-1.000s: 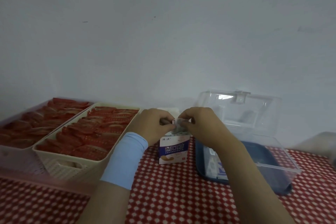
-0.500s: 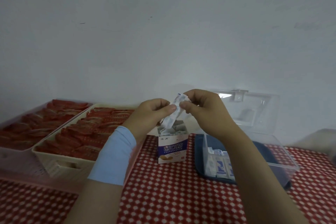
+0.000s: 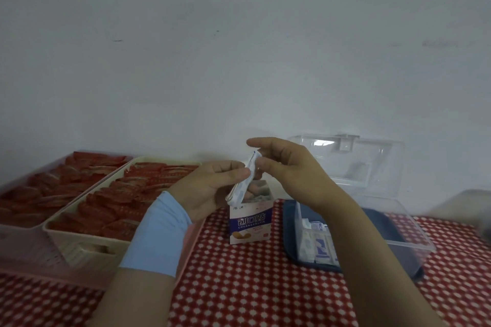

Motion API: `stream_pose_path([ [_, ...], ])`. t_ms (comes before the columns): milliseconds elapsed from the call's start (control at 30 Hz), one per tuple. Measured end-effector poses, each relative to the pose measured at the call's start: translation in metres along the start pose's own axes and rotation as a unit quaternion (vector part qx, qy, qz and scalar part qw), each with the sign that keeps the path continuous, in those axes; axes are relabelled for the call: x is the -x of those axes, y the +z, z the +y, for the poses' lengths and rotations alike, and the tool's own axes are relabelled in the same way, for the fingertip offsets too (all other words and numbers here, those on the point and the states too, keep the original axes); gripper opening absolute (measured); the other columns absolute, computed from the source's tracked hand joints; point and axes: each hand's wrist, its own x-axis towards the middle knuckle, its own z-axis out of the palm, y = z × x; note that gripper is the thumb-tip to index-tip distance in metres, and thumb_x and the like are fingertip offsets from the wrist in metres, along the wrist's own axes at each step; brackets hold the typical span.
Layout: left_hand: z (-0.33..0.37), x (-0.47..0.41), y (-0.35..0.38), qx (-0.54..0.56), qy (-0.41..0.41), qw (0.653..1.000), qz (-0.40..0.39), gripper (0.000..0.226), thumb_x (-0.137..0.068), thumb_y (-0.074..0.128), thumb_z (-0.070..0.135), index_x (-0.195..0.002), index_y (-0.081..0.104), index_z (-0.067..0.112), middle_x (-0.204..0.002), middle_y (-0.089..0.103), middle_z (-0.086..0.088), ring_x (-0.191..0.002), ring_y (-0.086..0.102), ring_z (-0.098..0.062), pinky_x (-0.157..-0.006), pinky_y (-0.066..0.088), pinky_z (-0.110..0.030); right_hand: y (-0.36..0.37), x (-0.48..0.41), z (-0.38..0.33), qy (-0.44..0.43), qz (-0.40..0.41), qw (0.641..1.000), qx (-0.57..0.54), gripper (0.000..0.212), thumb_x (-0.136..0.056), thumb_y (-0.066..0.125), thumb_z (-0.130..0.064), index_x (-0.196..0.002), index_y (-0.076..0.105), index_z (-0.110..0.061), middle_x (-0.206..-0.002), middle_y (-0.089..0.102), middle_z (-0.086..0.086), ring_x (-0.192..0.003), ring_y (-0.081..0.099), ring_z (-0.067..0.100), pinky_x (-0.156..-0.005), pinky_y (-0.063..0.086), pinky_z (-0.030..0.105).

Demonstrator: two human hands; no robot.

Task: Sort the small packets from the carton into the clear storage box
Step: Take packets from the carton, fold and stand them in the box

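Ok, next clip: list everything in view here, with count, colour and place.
carton: one, white and purple, upright, centre, top open
held packets: thin bunch, count unclear, white-blue, above carton
clear storage box: one, dark blue base, lid open, right of carton
boxed packets: several, white-blue, box's left end
basket: one, cream, left of carton
bin: one, pinkish, far left
red sachets: many, filling basket and bin
tablecloth: one, red-white checked, covers table
sleeve: one, light blue, left forearm
left hand: pinches held packets' lower part
right hand: pinches their top

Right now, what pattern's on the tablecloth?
The tablecloth is red with a regular grid of small white diamonds; the head view shows it best.
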Motion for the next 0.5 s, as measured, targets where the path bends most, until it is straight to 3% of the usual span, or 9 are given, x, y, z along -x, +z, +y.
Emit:
stream_pose_path([
  [67,0.001,-0.001,-0.006,-0.004,0.009,0.998,0.061,0.043,-0.064,0.075,0.023,-0.099,0.063,0.003,-0.099,0.068,-0.012,-0.071,0.071,-0.017,-0.069,0.059,-0.032,0.000,-0.001,0.007,0.020,0.033,0.990,0.138,0.032,-0.101,0.053,-0.012,-0.126,0.066,-0.027,-0.104,0.069,-0.014,-0.093,0.062,0.003,-0.085,0.047,0.021],
  [133,0.002,-0.002,-0.013,0.013,0.032,0.992,0.122,0.039,-0.058,0.079,0.024,-0.091,0.062,0.010,-0.103,0.065,-0.012,-0.074,0.073,-0.020,-0.075,0.059,-0.035,0.001,-0.002,0.013,0.038,0.003,0.946,0.322,0.029,-0.099,0.058,-0.021,-0.124,0.067,-0.031,-0.114,0.068,-0.015,-0.104,0.058,0.006,-0.094,0.048,0.027],
  [200,0.003,-0.003,-0.015,0.040,0.059,0.987,0.145,0.031,-0.061,0.077,0.020,-0.086,0.062,0.012,-0.101,0.065,-0.011,-0.075,0.074,-0.021,-0.077,0.060,-0.036,0.005,-0.003,0.017,0.058,-0.046,0.902,0.425,0.025,-0.095,0.064,-0.038,-0.118,0.071,-0.034,-0.120,0.067,-0.010,-0.109,0.055,0.013,-0.099,0.045,0.036],
  [333,0.003,-0.008,-0.011,0.055,0.075,0.985,0.147,0.023,-0.066,0.076,0.014,-0.083,0.061,0.012,-0.096,0.068,-0.009,-0.079,0.074,-0.023,-0.080,0.060,-0.037,0.012,-0.005,0.018,0.049,-0.048,0.867,0.493,0.022,-0.094,0.064,-0.044,-0.109,0.075,-0.034,-0.116,0.067,-0.007,-0.107,0.053,0.017,-0.096,0.039,0.036],
  [500,-0.002,-0.015,-0.009,-0.011,0.079,0.981,0.178,0.013,-0.082,0.073,0.003,-0.082,0.063,0.011,-0.089,0.072,-0.007,-0.083,0.073,-0.026,-0.081,0.061,-0.038,0.001,-0.003,0.013,0.054,-0.004,0.915,0.399,0.015,-0.095,0.064,-0.033,-0.102,0.077,-0.029,-0.100,0.075,-0.011,-0.091,0.064,0.009,-0.089,0.050,0.028],
])
